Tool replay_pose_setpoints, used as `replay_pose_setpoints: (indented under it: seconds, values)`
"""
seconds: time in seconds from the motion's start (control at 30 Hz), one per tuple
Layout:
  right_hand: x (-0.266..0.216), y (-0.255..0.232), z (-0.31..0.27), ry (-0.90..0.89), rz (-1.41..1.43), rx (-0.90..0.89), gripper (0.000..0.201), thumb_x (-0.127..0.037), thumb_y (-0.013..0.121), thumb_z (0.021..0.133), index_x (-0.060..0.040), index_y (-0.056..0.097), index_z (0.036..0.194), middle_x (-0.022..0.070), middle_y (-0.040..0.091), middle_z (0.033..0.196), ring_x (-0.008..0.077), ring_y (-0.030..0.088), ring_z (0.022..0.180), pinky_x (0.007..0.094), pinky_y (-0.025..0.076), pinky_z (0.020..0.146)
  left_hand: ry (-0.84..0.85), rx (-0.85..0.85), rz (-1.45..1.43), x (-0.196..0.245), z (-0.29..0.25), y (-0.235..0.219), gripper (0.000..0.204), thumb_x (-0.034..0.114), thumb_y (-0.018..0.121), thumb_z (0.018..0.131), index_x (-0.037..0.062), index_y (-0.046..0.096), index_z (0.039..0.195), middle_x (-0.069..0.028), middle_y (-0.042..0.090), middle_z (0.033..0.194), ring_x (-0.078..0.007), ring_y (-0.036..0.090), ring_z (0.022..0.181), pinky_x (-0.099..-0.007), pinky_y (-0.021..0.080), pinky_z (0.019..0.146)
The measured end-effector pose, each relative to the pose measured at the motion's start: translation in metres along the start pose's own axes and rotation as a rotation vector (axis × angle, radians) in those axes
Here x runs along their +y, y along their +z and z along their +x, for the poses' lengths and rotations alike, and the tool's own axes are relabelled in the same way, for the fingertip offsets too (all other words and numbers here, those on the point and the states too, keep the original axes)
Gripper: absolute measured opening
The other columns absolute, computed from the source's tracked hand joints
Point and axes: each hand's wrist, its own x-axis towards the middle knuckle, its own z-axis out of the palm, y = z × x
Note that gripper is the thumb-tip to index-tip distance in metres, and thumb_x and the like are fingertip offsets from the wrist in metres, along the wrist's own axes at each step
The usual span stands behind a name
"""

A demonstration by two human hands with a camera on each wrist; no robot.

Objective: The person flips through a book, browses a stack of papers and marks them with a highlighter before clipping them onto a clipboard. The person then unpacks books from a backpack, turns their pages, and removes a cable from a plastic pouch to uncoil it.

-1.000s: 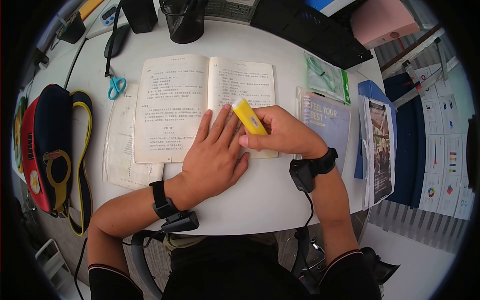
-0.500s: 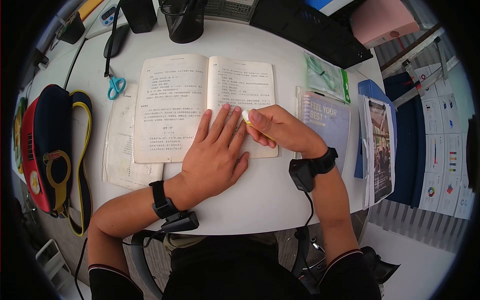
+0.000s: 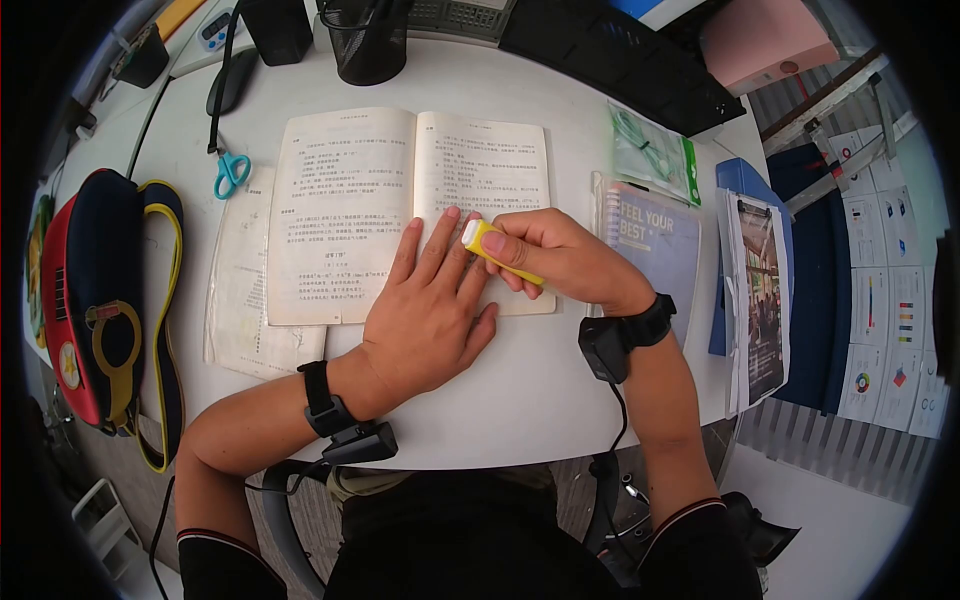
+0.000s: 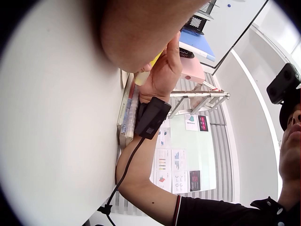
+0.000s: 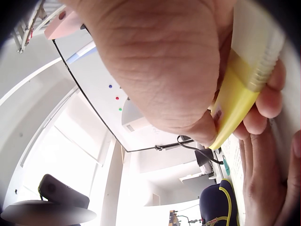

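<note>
An open book (image 3: 345, 200) lies on the white table. My left hand (image 3: 425, 325) rests flat on its lower middle, fingers straight and slightly spread. Just right of those fingers, my right hand (image 3: 570, 258) grips a yellow highlighter-like object (image 3: 505, 258) with a white end, the thumb lying along it. In the right wrist view the yellow object (image 5: 237, 103) runs between thumb and fingers, its translucent end toward the top. Whether its lower tip touches the page cannot be told.
Scissors (image 3: 233, 175) and a cap (image 3: 110, 310) are at the left. A black mesh holder (image 3: 368, 45) stands behind the book. Right of it lie a notebook (image 3: 655, 240), a green-edged pouch (image 3: 652, 155) and a blue folder (image 3: 735, 185). Under the book's left side is another booklet (image 3: 245, 300).
The yellow object, first pointing up and left, tipped until mostly hidden in my right hand, and now shows along its length again, tilted toward my left fingers. My left hand has stayed put.
</note>
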Motion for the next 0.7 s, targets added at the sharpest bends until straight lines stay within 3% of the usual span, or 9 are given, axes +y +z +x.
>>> replay_pose_setpoints:
  seconds: [0.13,0.2,0.23,0.3,0.53,0.63,0.7]
  values:
    - [0.002,-0.004,0.002,0.002,0.004,-0.039,0.035,-0.034,0.054,0.103,-0.0008,0.064,0.100,0.0000,0.058,0.072,0.0052,0.050,0.058,0.0208,0.043,0.056,-0.008,-0.061,0.004,0.000,0.000,-0.002,0.059,0.032,0.057,0.091,-0.0030,0.046,0.137,-0.0230,0.042,0.146,-0.0405,0.029,0.144,-0.0551,0.018,0.119]
    - [0.006,-0.003,0.003,-0.090,0.104,0.031,0.032,-0.027,0.054,0.104,-0.0006,0.058,0.121,0.0031,0.063,0.082,0.0062,0.053,0.062,0.0206,0.045,0.059,-0.008,-0.030,-0.003,0.000,0.000,-0.001,0.060,0.032,0.057,0.091,-0.0028,0.045,0.139,-0.0229,0.042,0.147,-0.0401,0.029,0.145,-0.0550,0.018,0.119]
    - [0.006,-0.003,0.003,-0.090,0.104,0.031,0.032,-0.027,0.054,0.104,-0.0006,0.058,0.121,0.0031,0.063,0.082,0.0062,0.053,0.062,0.0206,0.045,0.059,-0.007,0.000,-0.011,0.000,-0.001,0.000,0.061,0.032,0.057,0.091,-0.0025,0.044,0.141,-0.0228,0.041,0.148,-0.0398,0.029,0.145,-0.0549,0.018,0.119]
    - [0.005,-0.003,0.003,-0.137,0.146,0.145,0.038,-0.019,0.054,0.102,-0.0023,0.049,0.136,0.0076,0.066,0.094,0.0077,0.057,0.066,0.0210,0.048,0.061,-0.011,0.001,-0.008,0.001,0.000,0.000,0.062,0.032,0.056,0.092,-0.0021,0.043,0.142,-0.0226,0.040,0.149,-0.0393,0.028,0.145,-0.0546,0.017,0.119]
    - [0.006,-0.007,0.008,-0.223,0.044,0.449,0.045,-0.005,0.058,0.094,-0.0017,0.046,0.138,0.0132,0.067,0.109,0.0096,0.063,0.074,0.0207,0.050,0.067,-0.022,-0.018,0.004,0.001,-0.001,-0.001,0.062,0.032,0.053,0.093,-0.0012,0.042,0.144,-0.0221,0.036,0.153,-0.0380,0.026,0.147,-0.0528,0.015,0.120]
    - [0.010,-0.007,0.011,-0.227,0.049,0.577,0.044,-0.002,0.062,0.090,-0.0012,0.049,0.132,0.0126,0.066,0.109,0.0096,0.064,0.076,0.0205,0.051,0.067,-0.022,-0.020,-0.001,0.001,-0.001,-0.001,0.062,0.032,0.053,0.093,-0.0011,0.042,0.144,-0.0221,0.036,0.153,-0.0380,0.026,0.147,-0.0530,0.015,0.120]
    - [0.018,-0.009,0.015,-0.320,-0.031,0.703,0.036,-0.005,0.064,0.086,-0.0027,0.055,0.122,0.0117,0.067,0.105,0.0130,0.067,0.075,0.0250,0.053,0.063,-0.023,-0.020,0.000,0.001,-0.001,-0.001,0.062,0.032,0.053,0.093,-0.0011,0.042,0.144,-0.0222,0.036,0.153,-0.0380,0.026,0.147,-0.0530,0.015,0.120]
